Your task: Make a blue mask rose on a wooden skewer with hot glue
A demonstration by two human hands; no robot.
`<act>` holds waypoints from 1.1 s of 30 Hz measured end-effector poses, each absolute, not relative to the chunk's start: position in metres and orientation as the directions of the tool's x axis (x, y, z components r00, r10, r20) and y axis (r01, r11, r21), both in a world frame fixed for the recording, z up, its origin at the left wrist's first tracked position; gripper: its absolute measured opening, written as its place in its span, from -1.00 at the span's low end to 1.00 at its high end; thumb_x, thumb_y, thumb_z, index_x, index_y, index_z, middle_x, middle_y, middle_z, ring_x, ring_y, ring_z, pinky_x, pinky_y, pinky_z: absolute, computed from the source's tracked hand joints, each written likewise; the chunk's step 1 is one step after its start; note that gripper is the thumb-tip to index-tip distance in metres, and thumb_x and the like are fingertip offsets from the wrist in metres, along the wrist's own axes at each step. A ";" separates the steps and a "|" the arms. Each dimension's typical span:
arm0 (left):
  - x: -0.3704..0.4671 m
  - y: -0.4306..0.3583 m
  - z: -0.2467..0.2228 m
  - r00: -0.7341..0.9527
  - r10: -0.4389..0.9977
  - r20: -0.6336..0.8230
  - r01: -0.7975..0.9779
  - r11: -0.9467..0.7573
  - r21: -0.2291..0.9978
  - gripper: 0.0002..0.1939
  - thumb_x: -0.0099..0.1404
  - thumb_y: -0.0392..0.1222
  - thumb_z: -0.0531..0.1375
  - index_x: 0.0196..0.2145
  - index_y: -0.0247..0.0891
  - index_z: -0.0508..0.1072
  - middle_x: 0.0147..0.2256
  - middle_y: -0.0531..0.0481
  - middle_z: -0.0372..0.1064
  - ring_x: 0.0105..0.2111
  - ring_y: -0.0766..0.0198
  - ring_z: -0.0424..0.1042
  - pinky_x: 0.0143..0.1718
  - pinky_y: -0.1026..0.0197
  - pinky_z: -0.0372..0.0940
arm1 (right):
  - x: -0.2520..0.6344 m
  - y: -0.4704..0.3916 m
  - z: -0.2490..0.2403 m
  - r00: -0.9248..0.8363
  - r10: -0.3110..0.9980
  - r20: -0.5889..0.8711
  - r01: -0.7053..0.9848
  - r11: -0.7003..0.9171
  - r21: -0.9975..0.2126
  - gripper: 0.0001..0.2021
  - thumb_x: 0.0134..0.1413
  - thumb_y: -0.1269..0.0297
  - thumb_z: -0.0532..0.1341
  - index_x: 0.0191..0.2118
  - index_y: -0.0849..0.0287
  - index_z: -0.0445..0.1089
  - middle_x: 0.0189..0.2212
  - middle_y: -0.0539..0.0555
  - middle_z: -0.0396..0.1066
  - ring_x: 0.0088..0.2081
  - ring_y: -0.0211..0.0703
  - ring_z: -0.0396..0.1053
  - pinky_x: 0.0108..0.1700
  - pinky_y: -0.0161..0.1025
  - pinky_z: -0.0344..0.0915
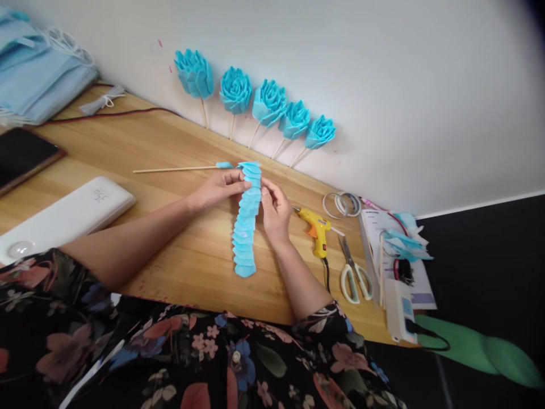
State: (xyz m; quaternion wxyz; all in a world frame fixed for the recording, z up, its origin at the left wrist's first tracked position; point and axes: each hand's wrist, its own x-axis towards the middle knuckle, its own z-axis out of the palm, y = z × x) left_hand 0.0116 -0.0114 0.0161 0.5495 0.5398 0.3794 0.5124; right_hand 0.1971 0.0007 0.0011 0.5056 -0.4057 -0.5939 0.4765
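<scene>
Likely shaping step: blue strip [244,232] over counter [170,255]. My left hand [219,188] pinches upper part; right hand [276,215] at edge, grip unclear. Next move probably needs steady pinch, strip even.

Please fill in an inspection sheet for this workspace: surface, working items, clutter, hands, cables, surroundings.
Surface: wooden table, reddish smears near the front edge.
Working items: layered blue strip; wooden stick; five blue flowers along the back; yellow glue gun; scissors.
Clutter: masks, phone, power bank at left; tape rolls, papers at right.
Hands: left hand pinches the strip near its top; right hand at its edge, grip unclear.
Cables: black gun cable; red-black cable.
Surroundings: white wall; unidentified green object at right.
</scene>
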 end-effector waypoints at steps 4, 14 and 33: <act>0.011 -0.011 0.017 0.159 0.974 0.163 -0.127 -0.143 0.982 -0.48 0.31 0.26 0.34 -0.47 -0.27 0.43 -0.51 0.04 0.39 -0.48 0.33 0.36 -0.36 0.28 0.31 | 0.197 -0.001 0.005 -0.288 0.919 0.270 0.085 0.306 -0.948 -0.70 0.34 -0.05 0.21 -0.14 -0.01 0.61 -0.10 0.05 0.64 0.00 -0.06 0.53 0.16 -0.12 0.38; 0.008 -0.007 0.012 0.276 0.943 0.188 -0.087 -0.170 0.982 -0.37 0.37 0.41 0.22 -0.27 -0.31 0.59 -0.43 -0.04 0.52 -0.45 0.29 0.47 -0.35 0.25 0.40 | 0.199 0.006 0.006 -0.373 0.912 0.168 0.096 0.218 -0.971 -0.55 0.20 -0.22 0.25 -0.34 0.12 0.48 -0.39 0.00 0.50 -0.29 -0.16 0.40 -0.15 -0.22 0.36; 0.018 -0.009 0.013 0.159 0.966 0.205 -0.219 -0.168 0.961 -0.56 0.23 0.15 0.45 -0.30 -0.30 0.48 -0.49 0.05 0.45 -0.51 0.32 0.46 -0.42 0.27 0.37 | 0.201 0.006 0.008 -0.428 0.904 -0.022 -0.049 -0.047 -0.998 -0.37 0.16 -0.40 0.18 -0.37 0.14 0.56 -0.37 0.14 0.62 -0.25 -0.02 0.58 -0.25 -0.17 0.50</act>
